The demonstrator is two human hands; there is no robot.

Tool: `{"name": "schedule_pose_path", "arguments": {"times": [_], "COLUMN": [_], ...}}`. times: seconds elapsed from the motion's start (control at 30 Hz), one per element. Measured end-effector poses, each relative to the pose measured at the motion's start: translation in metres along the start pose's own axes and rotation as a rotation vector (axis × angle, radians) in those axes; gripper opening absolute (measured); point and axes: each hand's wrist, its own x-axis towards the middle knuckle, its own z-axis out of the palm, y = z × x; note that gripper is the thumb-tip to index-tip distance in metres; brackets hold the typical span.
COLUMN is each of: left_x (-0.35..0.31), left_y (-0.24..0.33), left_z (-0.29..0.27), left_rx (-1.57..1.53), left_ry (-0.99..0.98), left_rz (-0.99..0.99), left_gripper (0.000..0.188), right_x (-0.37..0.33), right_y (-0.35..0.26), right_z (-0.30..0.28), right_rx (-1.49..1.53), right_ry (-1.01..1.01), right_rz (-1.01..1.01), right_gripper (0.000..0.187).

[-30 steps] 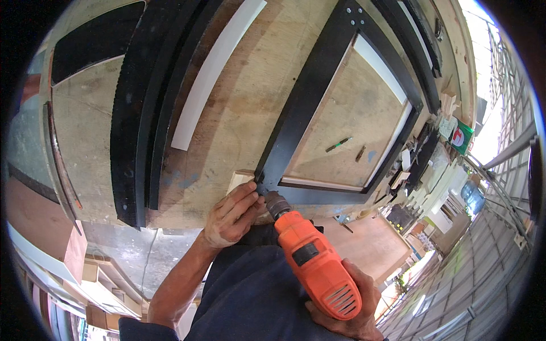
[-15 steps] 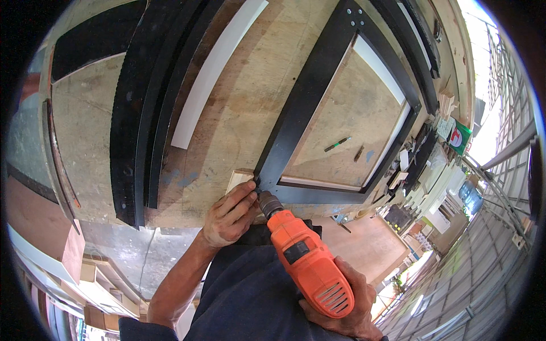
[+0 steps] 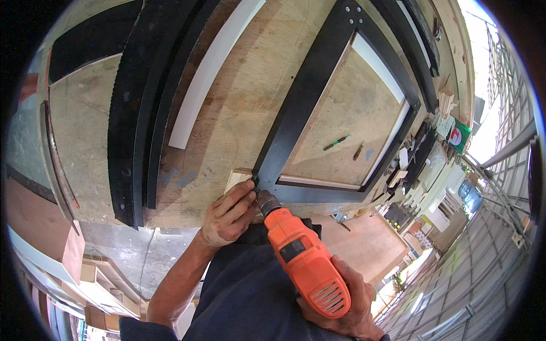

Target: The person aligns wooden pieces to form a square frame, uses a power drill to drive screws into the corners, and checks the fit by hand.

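Observation:
My right hand [image 3: 357, 301] is wrapped round the rear of an orange power drill [image 3: 304, 256]. The drill's metal chuck [image 3: 268, 202] points at the near left corner of a black rectangular frame [image 3: 301, 108] lying on the workbench. At that same corner, the fingers of my left hand [image 3: 227, 220] are pinched together close to the chuck. What sits between those fingertips is too small and hidden to make out. A light wood block [image 3: 238, 178] lies under and beside the left fingertips, against the frame's corner.
Long black boards [image 3: 128, 131] and a white strip [image 3: 210, 79] lie left on the plywood bench [image 3: 244, 102]. Within the frame opening are a green-and-black pen-like tool [image 3: 336, 142] and a small brown piece [image 3: 358, 152]. More black lengths [image 3: 406, 57] lie right.
The drill has shifted slightly left and up, its chuck still at the frame's corner. My left hand keeps its pinch there. The whole view has moved a little.

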Motion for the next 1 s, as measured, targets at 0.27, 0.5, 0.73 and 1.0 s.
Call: {"name": "schedule_pose_path", "arguments": {"times": [0.27,0.5,0.73,1.0], "left_x": [-0.002,-0.001,0.001,-0.004], "left_y": [-0.001,-0.001,-0.002,-0.003], "left_z": [-0.002,-0.001,-0.001,0.0], "left_rx": [-0.032,-0.036,-0.041,-0.04], "left_ry": [0.001,0.0,-0.004,-0.012], "left_rz": [0.005,0.015,0.024,0.015], "left_gripper": [0.019,0.018,0.018,0.02], "right_x": [0.007,0.018,0.016,0.018], "right_y": [-0.007,-0.024,-0.021,-0.017], "right_z": [-0.009,-0.01,-0.006,-0.004], "right_rx": [0.005,-0.014,-0.153,-0.164], "right_ry": [-0.096,-0.014,-0.036,-0.036], "right_rz": [0.058,0.023,-0.02,-0.06], "right_gripper": [0.098,0.083,0.084,0.088]}}
